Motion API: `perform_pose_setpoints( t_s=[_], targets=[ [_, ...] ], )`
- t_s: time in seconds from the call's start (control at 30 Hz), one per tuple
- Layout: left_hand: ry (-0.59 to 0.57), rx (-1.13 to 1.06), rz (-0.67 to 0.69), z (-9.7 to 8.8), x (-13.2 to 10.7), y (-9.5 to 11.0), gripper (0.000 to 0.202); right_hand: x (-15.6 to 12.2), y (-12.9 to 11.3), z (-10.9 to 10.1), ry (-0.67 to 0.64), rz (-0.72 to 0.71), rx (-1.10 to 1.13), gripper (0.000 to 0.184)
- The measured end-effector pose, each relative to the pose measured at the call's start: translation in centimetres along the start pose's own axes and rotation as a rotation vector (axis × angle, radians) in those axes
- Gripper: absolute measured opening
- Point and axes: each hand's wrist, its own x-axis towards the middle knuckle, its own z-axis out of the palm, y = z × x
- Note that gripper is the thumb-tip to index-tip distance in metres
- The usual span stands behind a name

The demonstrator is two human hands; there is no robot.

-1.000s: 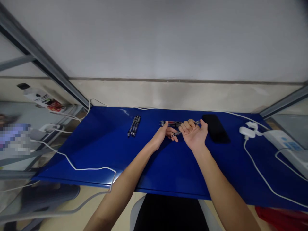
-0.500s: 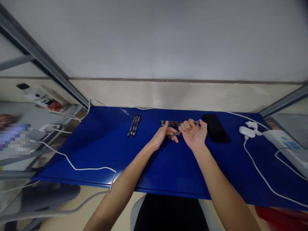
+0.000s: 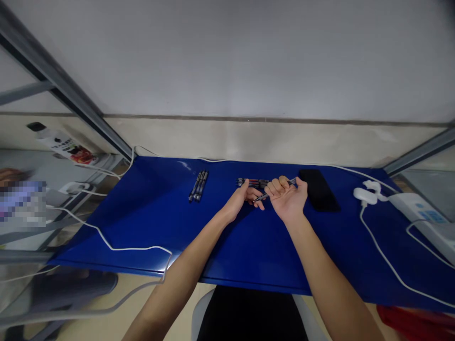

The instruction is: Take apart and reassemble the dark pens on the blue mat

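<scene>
Over the middle of the blue bench (image 3: 149,213), the right hand (image 3: 287,198) is turned palm up, its fingers curled around a slim dark pen (image 3: 262,197), with the thumb up by the pen's far end. The pen lies aslant between the two hands, its long axis running from a low end beside the left hand (image 3: 237,201) up to that right thumb. The right hand is clearly the nearer, wrapped about the barrel; the left fingers are half bent at the low end, and I can't tell whether they pinch it or only rest against it.

Just beyond the hands lies a row of pens (image 3: 253,181), partly hidden, one with a reddish stripe. Farther left, three dark pens (image 3: 198,186) sit side by side; right, a black phone (image 3: 319,190). At far left a bottle (image 3: 66,144) wears a printed label, its lettering too small for me to read.
</scene>
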Motion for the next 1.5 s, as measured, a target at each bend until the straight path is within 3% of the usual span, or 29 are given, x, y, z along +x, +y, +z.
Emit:
perform_pose_setpoints(
  t_s=[1.5],
  targets=[
    [-0.013,0.027,-0.009,0.14,-0.09,0.18,0.075,-0.20,-0.16,0.42,0.042,0.007,-0.052,0.044]
  ],
)
